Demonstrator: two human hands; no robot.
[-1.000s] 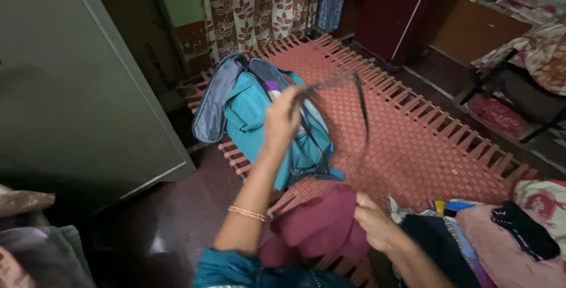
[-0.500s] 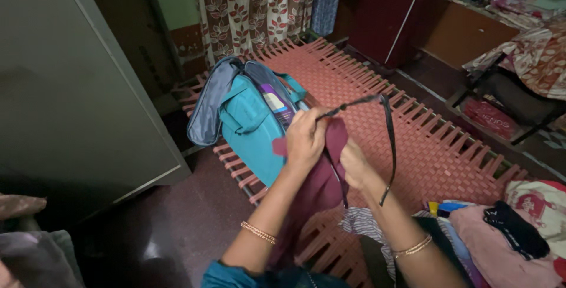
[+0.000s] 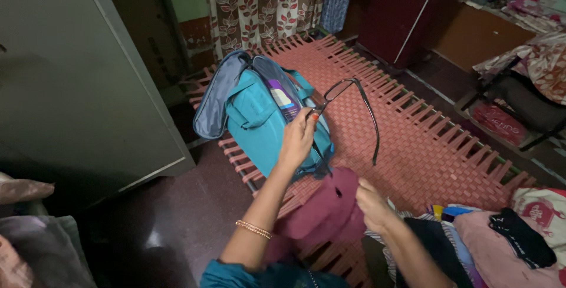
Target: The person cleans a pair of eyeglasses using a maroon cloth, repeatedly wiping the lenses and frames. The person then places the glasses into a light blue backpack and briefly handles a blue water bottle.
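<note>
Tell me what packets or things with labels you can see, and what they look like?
Purple and white packet: long and flat, sticking out of the open teal backpack on the woven cot.
Red plastic bag: soft, with pale printing, on the floor under the dark frame at right.

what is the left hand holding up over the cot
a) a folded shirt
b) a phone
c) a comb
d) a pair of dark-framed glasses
d: the left hand pinches a pair of dark-framed glasses by one end, lens frame up and one arm hanging down over the woven cot, while the right hand grips a maroon cloth lower down.
</note>
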